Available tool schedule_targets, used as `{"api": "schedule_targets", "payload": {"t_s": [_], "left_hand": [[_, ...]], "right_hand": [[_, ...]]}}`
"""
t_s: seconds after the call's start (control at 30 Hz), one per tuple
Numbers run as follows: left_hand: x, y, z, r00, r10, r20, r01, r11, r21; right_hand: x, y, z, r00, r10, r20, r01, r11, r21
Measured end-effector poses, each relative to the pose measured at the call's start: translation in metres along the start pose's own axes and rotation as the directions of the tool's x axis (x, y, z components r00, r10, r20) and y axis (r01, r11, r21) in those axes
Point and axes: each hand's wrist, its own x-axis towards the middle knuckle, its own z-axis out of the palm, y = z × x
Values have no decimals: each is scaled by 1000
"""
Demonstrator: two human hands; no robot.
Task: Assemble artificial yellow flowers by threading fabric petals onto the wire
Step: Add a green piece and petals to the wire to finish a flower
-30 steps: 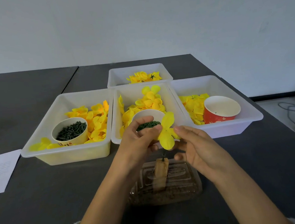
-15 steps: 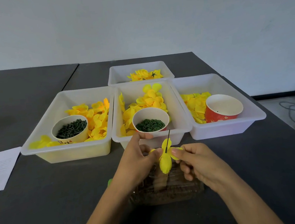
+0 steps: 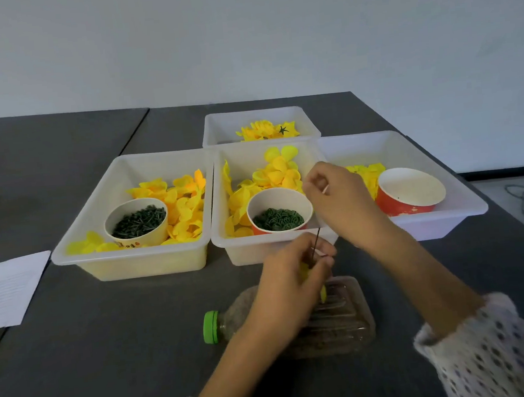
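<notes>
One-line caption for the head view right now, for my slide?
Left hand holds the wire with a yellow petal while the right hand reaches over the middle bin.

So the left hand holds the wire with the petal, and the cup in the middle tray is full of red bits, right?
Nearly. The head view shows the left hand holding the wire, but the cup in the middle tray holds dark green bits, not red; only its outside is red.
</notes>
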Motion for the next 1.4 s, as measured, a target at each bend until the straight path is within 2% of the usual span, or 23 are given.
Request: {"api": "schedule_targets", "payload": {"t_s": [0.07, 0.13, 0.23, 0.4, 0.6, 0.77, 0.83, 0.93, 1.0, 1.17, 1.3, 1.4], "left_hand": [[-3, -7, 7, 1000, 6, 18, -6, 1000, 10], [-7, -14, 10, 1000, 28, 10, -29, 999, 33], [-8, -19, 9, 999, 31, 32, -34, 995, 90], [-8, -22, 8, 998, 11, 66, -27, 970, 241], [-11, -23, 11, 996, -73, -42, 84, 921, 381], [-11, -23, 15, 994, -54, -94, 92, 882, 463], [-11, -23, 16, 990, -57, -132, 117, 850, 513], [-11, -22, 18, 979, -70, -192, 168, 812, 559], [-11, -21, 19, 974, -93, -208, 198, 797, 571], [-10, -21, 20, 968, -134, -211, 234, 783, 576], [-10, -23, 20, 971, -133, -197, 226, 778, 586], [-10, -24, 21, 971, -127, -200, 222, 789, 573]], "right_hand": [[27, -3, 21, 960, -73, 269, 120, 979, -164], [49, -2, 37, 849, -44, 527, 254, 908, -334], [68, 0, 52, 746, 87, 660, 367, 773, -517], [71, -3, 69, 683, 177, 708, 325, 795, -512], [70, 1, 78, 716, 119, 687, 346, 794, -499], [72, -2, 79, 716, 145, 683, 350, 772, -531], [69, -3, 82, 725, 117, 678, 375, 759, -532], [62, -1, 83, 800, 47, 599, 364, 755, -545], [64, 1, 85, 832, 63, 551, 354, 705, -615], [68, 9, 85, 803, 100, 587, 249, 839, -484], [64, 14, 90, 860, 55, 507, 246, 827, -506], [68, 12, 91, 853, 37, 520, 223, 876, -429]]}}
